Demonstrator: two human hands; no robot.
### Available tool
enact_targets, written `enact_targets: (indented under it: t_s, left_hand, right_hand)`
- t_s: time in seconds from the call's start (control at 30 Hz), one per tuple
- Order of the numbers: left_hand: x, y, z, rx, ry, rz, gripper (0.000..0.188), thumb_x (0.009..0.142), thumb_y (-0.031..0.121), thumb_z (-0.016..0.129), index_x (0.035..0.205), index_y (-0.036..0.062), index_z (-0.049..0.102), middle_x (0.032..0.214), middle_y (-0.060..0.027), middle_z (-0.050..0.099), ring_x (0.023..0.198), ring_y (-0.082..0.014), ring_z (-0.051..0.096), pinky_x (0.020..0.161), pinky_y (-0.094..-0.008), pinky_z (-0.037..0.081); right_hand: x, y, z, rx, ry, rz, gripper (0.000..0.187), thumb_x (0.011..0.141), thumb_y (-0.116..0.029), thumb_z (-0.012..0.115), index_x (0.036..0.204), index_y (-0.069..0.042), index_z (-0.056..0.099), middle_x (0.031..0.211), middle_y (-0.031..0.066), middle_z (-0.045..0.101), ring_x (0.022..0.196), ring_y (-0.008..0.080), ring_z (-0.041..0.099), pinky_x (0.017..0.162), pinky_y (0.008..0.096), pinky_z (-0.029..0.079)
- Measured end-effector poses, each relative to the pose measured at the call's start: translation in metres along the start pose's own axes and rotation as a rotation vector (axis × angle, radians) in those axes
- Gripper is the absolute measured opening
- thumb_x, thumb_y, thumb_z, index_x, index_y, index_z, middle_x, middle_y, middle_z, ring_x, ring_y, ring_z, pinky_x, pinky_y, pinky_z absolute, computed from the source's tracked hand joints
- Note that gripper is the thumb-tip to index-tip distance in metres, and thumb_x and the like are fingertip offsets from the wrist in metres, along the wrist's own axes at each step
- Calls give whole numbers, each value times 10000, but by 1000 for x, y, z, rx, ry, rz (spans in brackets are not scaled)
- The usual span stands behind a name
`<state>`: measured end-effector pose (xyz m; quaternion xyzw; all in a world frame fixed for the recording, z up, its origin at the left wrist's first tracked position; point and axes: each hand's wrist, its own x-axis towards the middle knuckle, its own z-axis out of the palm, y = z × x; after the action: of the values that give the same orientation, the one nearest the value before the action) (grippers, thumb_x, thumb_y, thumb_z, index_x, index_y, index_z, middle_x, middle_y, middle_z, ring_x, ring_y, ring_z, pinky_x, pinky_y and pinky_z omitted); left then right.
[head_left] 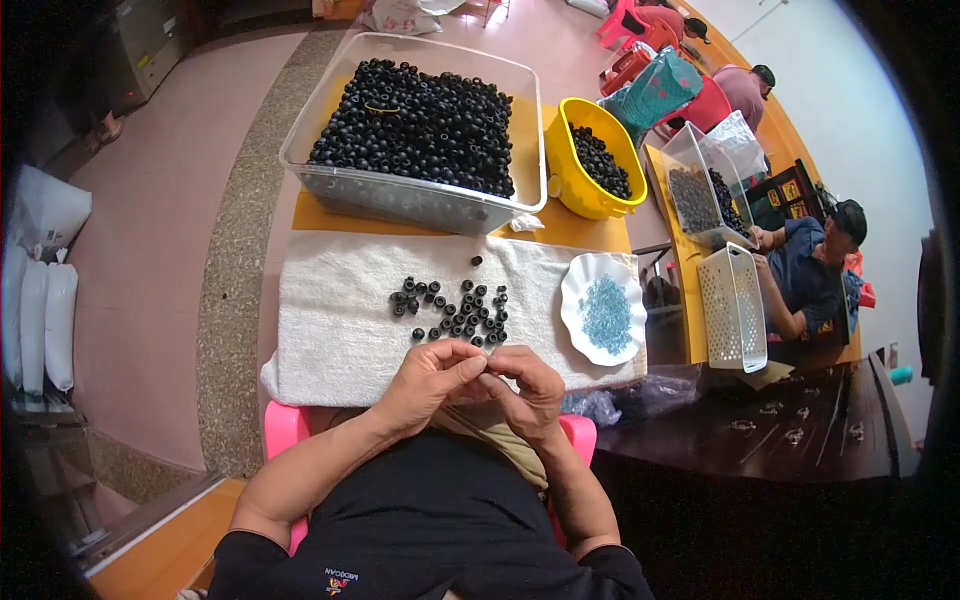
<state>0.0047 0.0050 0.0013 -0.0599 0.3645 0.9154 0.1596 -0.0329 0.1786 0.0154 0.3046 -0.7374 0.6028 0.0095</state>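
Observation:
My left hand (432, 383) and my right hand (527, 388) meet at the near edge of a white towel (330, 330). Both are closed in a pinch, fingertips together. A dark bit of a small black round part (487, 366) shows between them; the fingers cover most of it. Just beyond my hands, several loose black hollow round parts (468, 318) lie scattered on the towel, with a single one (477, 261) farther off. To their right, a white scalloped plate (574, 318) holds a heap of small clear bluish pieces (606, 314).
Behind the towel stand a large clear plastic bin (410, 190) full of black parts and a yellow tub (566, 165) with more. At right, another person (815, 265) works at a table with a clear bin (690, 150) and a white perforated basket (735, 310). White sacks (45, 310) stand far left.

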Motion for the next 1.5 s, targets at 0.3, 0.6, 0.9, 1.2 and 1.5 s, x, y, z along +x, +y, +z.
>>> enact_targets:
  t_s: [0.3,0.6,0.9,1.2,1.5]
  left_hand:
    - [-3,0,5,104,61,38,146,951,127,617,1017,-4,620,923,-52,653,812,-107,649,752,-233,554]
    - [-1,10,2,100,-46,-48,118,936,67,619,1022,-7,588,949,-77,653,857,-136,666,784,-268,566]
    - [-2,5,13,25,100,-13,95,909,37,636,991,40,589,898,-35,655,732,-66,598,617,-190,480]
    - [-2,-2,3,22,109,-43,145,892,45,664,1030,44,620,936,-44,667,813,-102,633,696,-232,529]
    - [-3,8,4,52,-2,-136,221,858,55,699,1062,26,620,980,-63,668,831,-124,644,712,-245,531]
  right_hand:
    - [-3,2,-3,-89,-7,-25,253,761,54,741,995,-6,668,950,118,646,868,190,622,744,279,498]
    - [-2,-4,-6,-86,-7,-30,230,755,31,748,960,-24,659,904,121,646,816,218,640,718,299,509]
    - [-2,-12,-2,-476,100,-416,303,710,78,732,982,-11,632,884,134,646,741,279,646,621,343,534]
    - [2,-15,0,-547,98,-469,324,672,62,752,967,0,633,902,135,655,784,297,660,669,356,560]
    - [8,-14,-14,-240,-65,-224,365,669,39,776,995,-51,638,867,90,671,775,252,654,681,327,508]
